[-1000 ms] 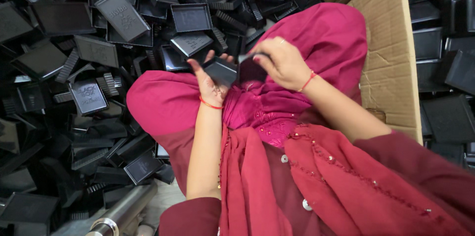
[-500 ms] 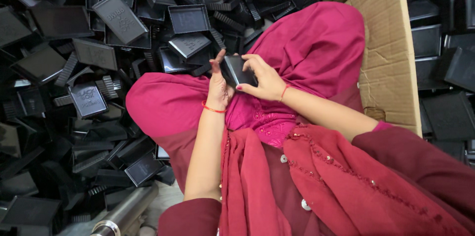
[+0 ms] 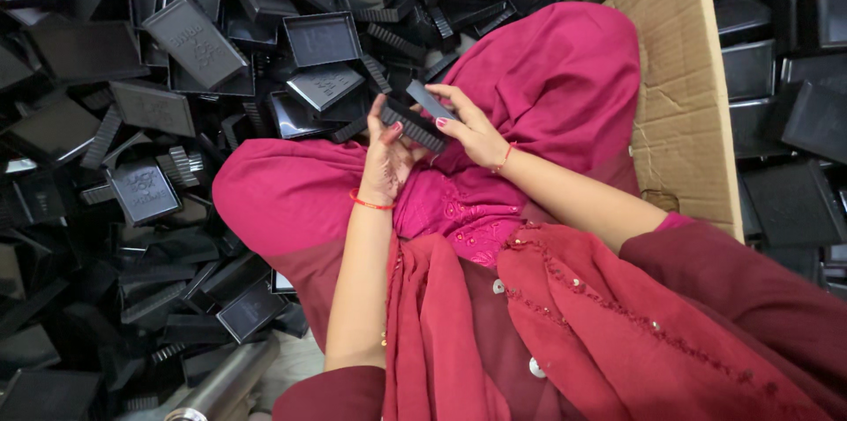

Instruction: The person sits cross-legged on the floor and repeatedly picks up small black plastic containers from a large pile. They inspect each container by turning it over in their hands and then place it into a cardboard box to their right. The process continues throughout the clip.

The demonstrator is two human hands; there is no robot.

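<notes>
Your left hand (image 3: 386,161) and right hand (image 3: 472,130) hold one black plastic part (image 3: 415,121) between them, fingers closed on its ends, lifted above your lap (image 3: 547,77) where you can see its ribbed edge. Loose black trays (image 3: 190,28) are heaped to your left, within reach. A cardboard box (image 3: 684,112) stands at your right.

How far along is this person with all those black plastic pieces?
Done: I cannot tell; no sorted or finished stack shows. In hand: the left hand and right hand together hold a black ridged plastic piece above the lap. Left: a big heap of black plastic trays lies around the knees, with more beyond the cardboard box, so much looks untouched.
</notes>
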